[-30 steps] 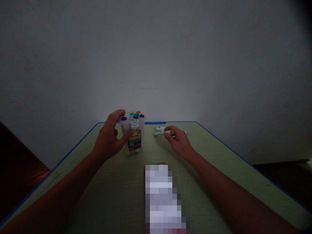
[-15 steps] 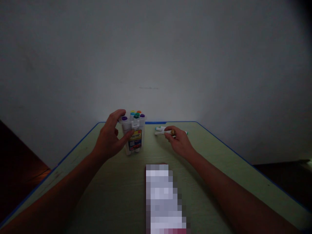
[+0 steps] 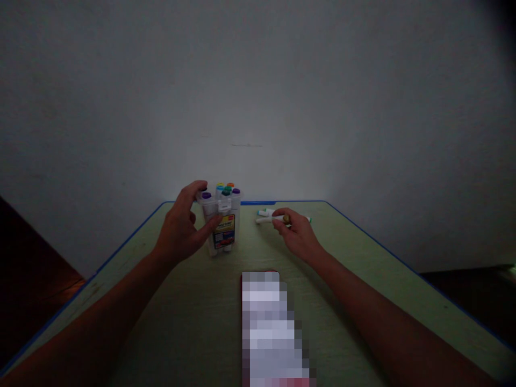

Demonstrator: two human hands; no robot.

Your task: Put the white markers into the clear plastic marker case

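A clear plastic marker case (image 3: 224, 231) stands upright on the green table (image 3: 169, 301), holding several markers with purple, teal, yellow and orange caps. My left hand (image 3: 181, 228) wraps around the case's left side, thumb on its front. To the right, two white markers with teal ends (image 3: 266, 216) lie flat near the table's far edge. My right hand (image 3: 296, 234) rests on them, its fingers pinched on one white marker with a brownish end.
A flat rectangular object (image 3: 272, 330), blurred out, lies on the table in front of me. The table has a blue rim (image 3: 258, 203) and stands against a plain grey wall (image 3: 258, 97). Dark floor shows at both sides.
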